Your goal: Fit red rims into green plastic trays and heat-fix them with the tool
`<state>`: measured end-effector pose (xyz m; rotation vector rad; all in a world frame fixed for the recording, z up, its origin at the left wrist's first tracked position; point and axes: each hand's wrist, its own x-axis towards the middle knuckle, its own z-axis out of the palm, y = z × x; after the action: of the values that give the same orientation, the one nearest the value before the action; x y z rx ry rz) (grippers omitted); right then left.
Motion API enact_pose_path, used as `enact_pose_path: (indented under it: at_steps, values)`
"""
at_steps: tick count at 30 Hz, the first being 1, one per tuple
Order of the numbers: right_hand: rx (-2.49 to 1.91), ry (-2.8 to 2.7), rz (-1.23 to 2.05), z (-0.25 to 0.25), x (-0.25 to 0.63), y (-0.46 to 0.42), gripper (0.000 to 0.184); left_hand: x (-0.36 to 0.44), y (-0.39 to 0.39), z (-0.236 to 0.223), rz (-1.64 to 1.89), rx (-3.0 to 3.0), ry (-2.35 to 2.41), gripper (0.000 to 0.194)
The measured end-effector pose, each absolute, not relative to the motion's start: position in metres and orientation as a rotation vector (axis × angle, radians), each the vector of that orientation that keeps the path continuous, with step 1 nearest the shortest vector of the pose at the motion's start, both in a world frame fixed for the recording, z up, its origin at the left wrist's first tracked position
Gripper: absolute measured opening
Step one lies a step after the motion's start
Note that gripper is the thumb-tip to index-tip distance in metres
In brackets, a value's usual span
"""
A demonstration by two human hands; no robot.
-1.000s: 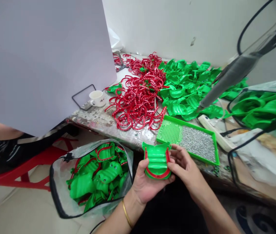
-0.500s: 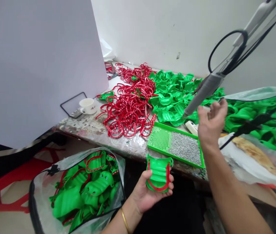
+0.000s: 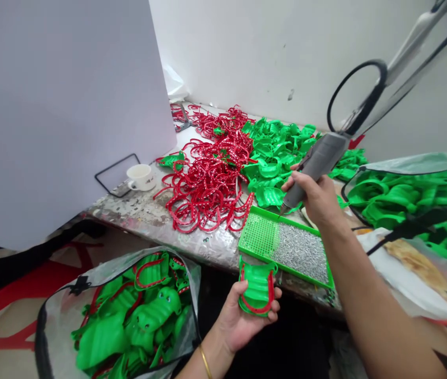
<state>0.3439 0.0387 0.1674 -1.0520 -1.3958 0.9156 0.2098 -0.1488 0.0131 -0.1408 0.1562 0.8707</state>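
In my left hand (image 3: pixel 243 318) is a green plastic piece (image 3: pixel 256 287) with a red curved strip along its inside, its hollow side facing up. My right hand (image 3: pixel 320 197) is wrapped around a grey electric screwdriver (image 3: pixel 318 163) that hangs from an arm at the upper right. Its tip points down at the far edge of the green tray (image 3: pixel 253 247). Small metal screws (image 3: pixel 302 250) fill the tray's right part, and the left part shows a grid of holes. The held piece is just in front of the tray.
Red strips (image 3: pixel 211 184) are heaped on the worn table, with green pieces (image 3: pixel 274 142) piled behind. A white cup (image 3: pixel 141 178) stands at left. Bags of green parts sit at lower left (image 3: pixel 129 321) and right (image 3: pixel 408 195). Bread (image 3: pixel 420 268) lies in plastic.
My right hand has closed around the screwdriver and brought it down and left over the tray. My left hand still holds the green piece in nearly the same place.
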Motion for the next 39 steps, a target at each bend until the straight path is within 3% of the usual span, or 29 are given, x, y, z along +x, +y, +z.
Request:
enact_pose_path:
  at_steps: [6,15,39]
  values:
    - [-0.975,-1.245,0.715,0.136,0.312,0.048,0.018,0.21,-0.147,0.01,0.849,-0.212,0.084,0.061]
    - [-1.102,-1.123,0.657,0.088,0.299,0.062,0.022,0.207,-0.143,0.013,0.805,-0.297,0.024,0.068]
    - [-1.175,-1.128,0.634,0.064,0.294,0.068,0.025,0.204,-0.136,0.012,0.754,-0.283,0.053,0.065]
